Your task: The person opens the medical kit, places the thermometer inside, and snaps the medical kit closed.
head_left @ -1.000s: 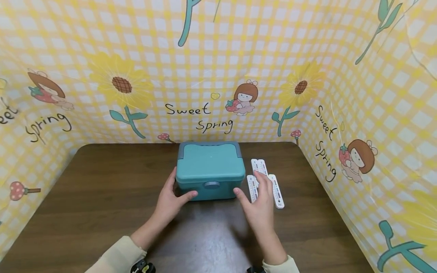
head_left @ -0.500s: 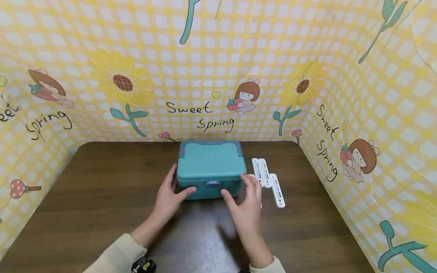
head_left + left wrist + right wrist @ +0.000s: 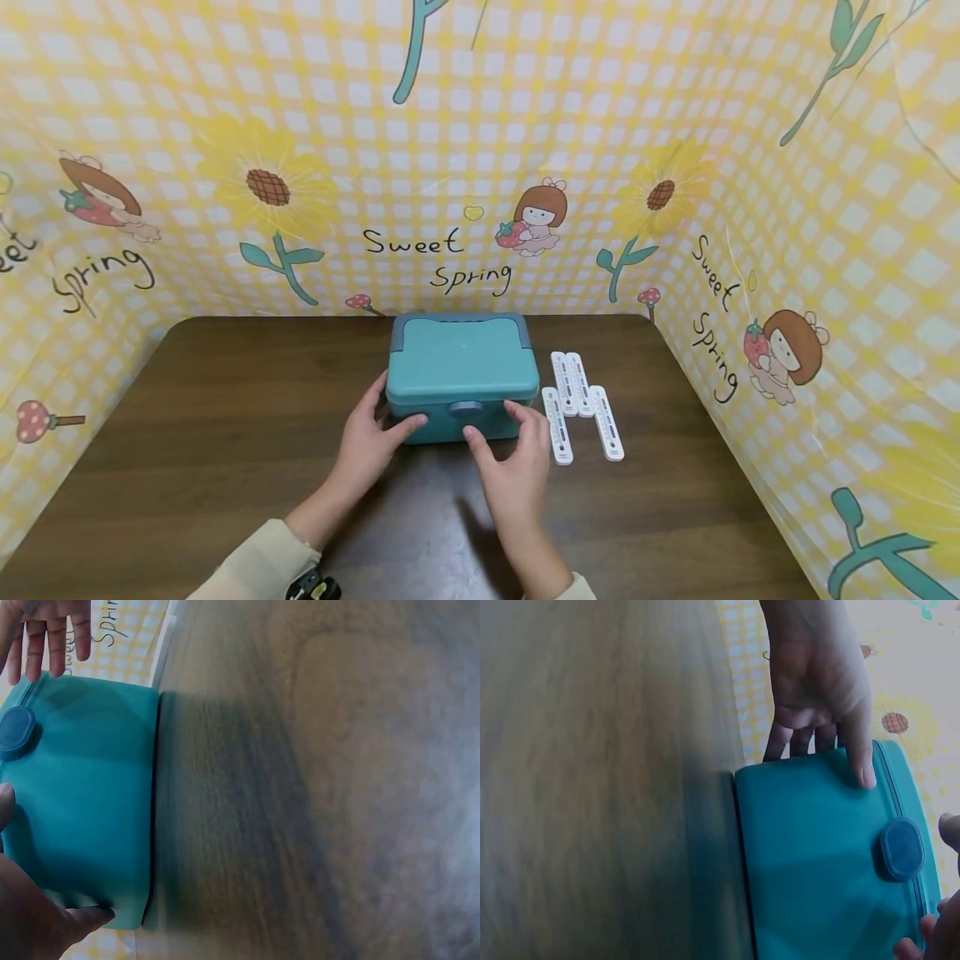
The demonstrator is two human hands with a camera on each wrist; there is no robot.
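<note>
A teal lidded box [image 3: 463,358] with a grey-blue front latch [image 3: 466,408] stands at the back of the table, its lid down. My left hand [image 3: 366,442] holds its left front corner. In the right wrist view, the left thumb lies on the box front and the other fingers on its side. My right hand [image 3: 517,471] is before the box's right front, thumb and fingers spread apart below and beside the latch. It holds nothing. In the left wrist view, the right hand's fingers [image 3: 56,646] appear beyond the box.
Several white thermometer-like strips [image 3: 557,427] with printed scales lie right of the box on the brown wooden table [image 3: 247,417]. A yellow checked cloth [image 3: 360,150] with flower prints rises behind and beside the table.
My right hand has moved left, from over the white strips to the box front near the latch. My left hand and the box have stayed in place.
</note>
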